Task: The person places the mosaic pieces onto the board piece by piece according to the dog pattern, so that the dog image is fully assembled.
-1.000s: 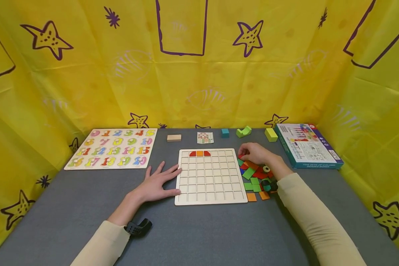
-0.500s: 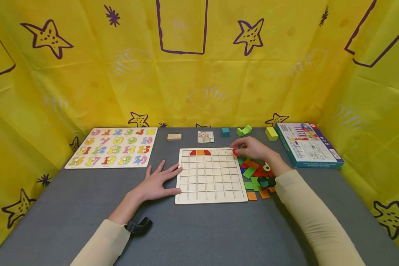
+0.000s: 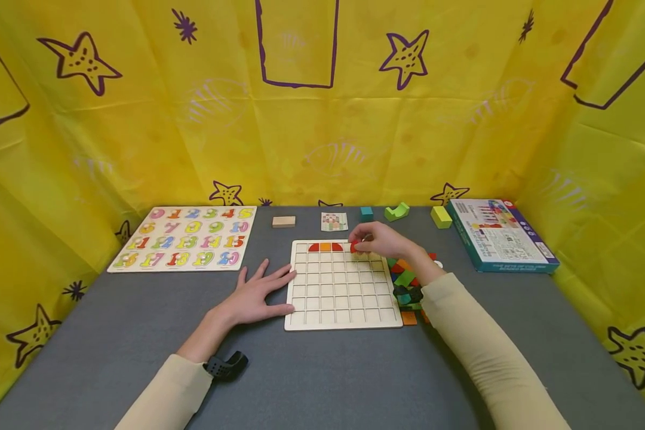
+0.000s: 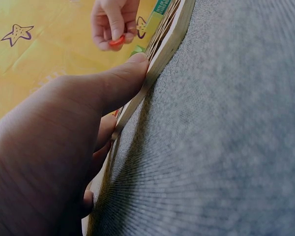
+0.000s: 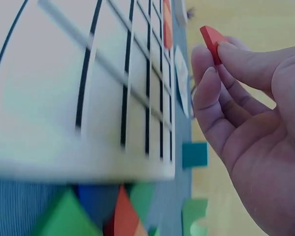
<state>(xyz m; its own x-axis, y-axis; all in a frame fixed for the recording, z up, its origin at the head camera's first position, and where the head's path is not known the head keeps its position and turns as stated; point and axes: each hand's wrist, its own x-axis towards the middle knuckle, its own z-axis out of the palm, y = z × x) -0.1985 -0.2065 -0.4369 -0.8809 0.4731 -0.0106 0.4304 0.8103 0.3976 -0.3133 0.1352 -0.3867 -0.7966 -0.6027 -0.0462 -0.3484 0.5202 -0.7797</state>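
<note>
My right hand [image 3: 383,240] pinches a small red tile with a curved edge [image 5: 212,43] between thumb and fingertips. It is over the back row of a pale wooden grid board [image 3: 344,294], and the right wrist view shows the tile above the board. In that back row, an orange square tile [image 3: 325,247] lies between two red curved tiles. My left hand [image 3: 257,297] lies with spread fingers at the board's left edge, thumb and fingertips touching it. A pile of green, red, orange, blue and black pieces [image 3: 405,279] lies along the board's right side, partly hidden by my right arm.
A number puzzle board [image 3: 185,237] lies at the left. Along the back are a wooden block [image 3: 283,222], a pattern card [image 3: 334,221], a teal cube [image 3: 366,214], a green curved block [image 3: 397,211] and a yellow-green block [image 3: 441,217]. A flat box [image 3: 502,236] lies at the right.
My right hand has moved left from the pile to over the board's back row, carrying the red tile. My left hand has stayed at the board's edge.
</note>
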